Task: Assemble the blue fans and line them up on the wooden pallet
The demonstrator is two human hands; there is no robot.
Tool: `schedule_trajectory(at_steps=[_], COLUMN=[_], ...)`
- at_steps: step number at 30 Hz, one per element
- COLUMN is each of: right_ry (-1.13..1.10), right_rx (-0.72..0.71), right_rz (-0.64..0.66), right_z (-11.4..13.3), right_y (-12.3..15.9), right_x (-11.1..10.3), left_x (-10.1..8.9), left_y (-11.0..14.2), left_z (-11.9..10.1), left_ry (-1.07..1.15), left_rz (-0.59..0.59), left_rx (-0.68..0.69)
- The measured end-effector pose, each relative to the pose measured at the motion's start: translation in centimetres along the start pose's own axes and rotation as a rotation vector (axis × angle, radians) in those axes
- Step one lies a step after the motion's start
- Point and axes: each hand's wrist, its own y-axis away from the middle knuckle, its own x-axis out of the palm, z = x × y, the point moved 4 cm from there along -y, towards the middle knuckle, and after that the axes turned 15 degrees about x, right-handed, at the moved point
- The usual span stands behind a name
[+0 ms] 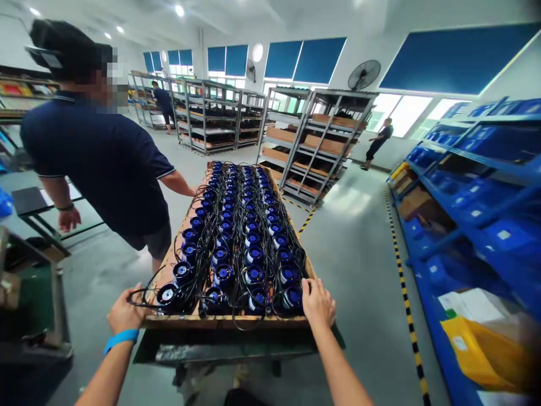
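In front of me a long wooden tray [220, 322] rests on a dark cart [236, 352]. Rows of round blue motor-like units [222, 274] with bundled black cables [204, 248] fill it. My left hand [125, 311], a blue band on its wrist, is closed on the tray's near left corner beside a looped cable. At the near right corner, my right hand [318, 304] is curled over the tray's edge, close to the last blue unit [292, 298]. The undersides of both grips are hidden.
A co-worker [97, 152] in a dark shirt walks at the left, one hand at the tray's far left side. Metal racks [313, 152] stand ahead. Blue shelving [469, 225] with bins lines the right, behind black-and-yellow floor tape [408, 304]. Another person [379, 144] stands farther back.
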Motion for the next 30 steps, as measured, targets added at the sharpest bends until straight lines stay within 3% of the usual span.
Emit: schedule_trajectory(at_steps=[3,6,12,15,22,25,30], right_ry=[0.007,0.003,-0.020,-0.038,-0.057,-0.063,-0.027], right_rx=[-0.053,-0.104,-0.221,-0.255,-0.315,-0.370,-0.492], right_rz=[0.023,0.031,0.051,0.062,0.084,0.092,0.150], right_z=[-2.4,-5.8,-12.6,-14.1,-16.0,-17.6,-19.5], right_y=[-6.0,-11.5,-23.6,-29.2,-41.2,-48.0,-61.4], right_x=[2.6,3.8,2.8,2.8,4.5,3.3,-0.1], left_x=[4.9,8.8,13.3,15.6,23.4,25.9,29.6], left_y=[3.4,7.8,17.6,20.6,25.4,28.6,34.0], left_z=[-3.1,-6.3,-15.7,-20.5,-28.1,-34.4,-47.9], left_ry=[0.040,0.025,0.007,0.003,-0.050,-0.091,-0.098], left_rz=[-0.096,-0.132,-0.260,-0.269,-0.308,-0.348,-0.360], left_rx=[-0.092,-0.114,-0.175,-0.209,-0.341,-0.355,-0.460])
